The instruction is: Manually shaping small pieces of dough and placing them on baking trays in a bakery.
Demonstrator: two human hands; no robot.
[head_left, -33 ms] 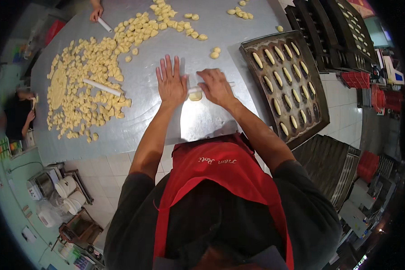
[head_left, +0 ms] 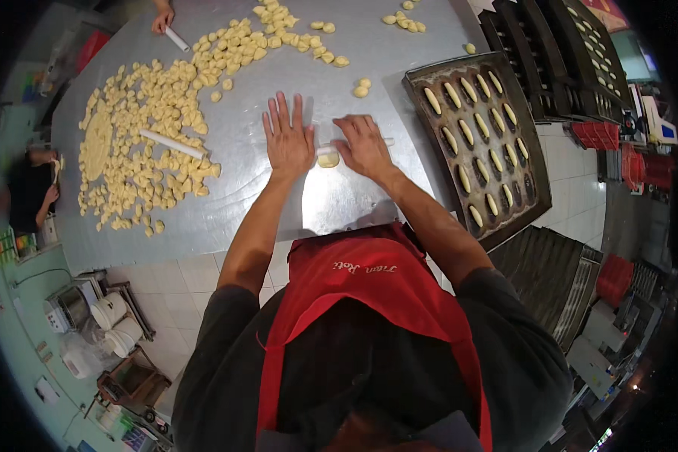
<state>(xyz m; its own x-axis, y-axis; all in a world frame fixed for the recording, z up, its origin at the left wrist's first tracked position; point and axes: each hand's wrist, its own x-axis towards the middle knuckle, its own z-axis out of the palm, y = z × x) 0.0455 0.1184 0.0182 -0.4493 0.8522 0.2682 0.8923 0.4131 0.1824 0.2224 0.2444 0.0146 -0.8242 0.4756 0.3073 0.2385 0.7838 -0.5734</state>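
Note:
Under my right hand (head_left: 364,148) lies a thin white rolling pin (head_left: 389,141), its right end poking out past the hand. The fingers bend forward over the pin, and the palm covers its middle. A small flattened piece of dough (head_left: 328,160) sits on the metal table beneath the pin, between my hands. My left hand (head_left: 288,143) is flat with its fingers stretched and spread, close to the pin's left end; whether its palm touches the pin is hidden. Two dough balls (head_left: 361,88) rest just beyond my right hand.
Many dough balls (head_left: 158,98) cover the table's left side, with a second rolling pin (head_left: 171,143) among them. At right stands a dark moulded tray (head_left: 541,197) of dough sticks, with stacked trays (head_left: 516,56) behind. Another person's hand (head_left: 163,18) holds a pin (head_left: 176,38) at the far edge.

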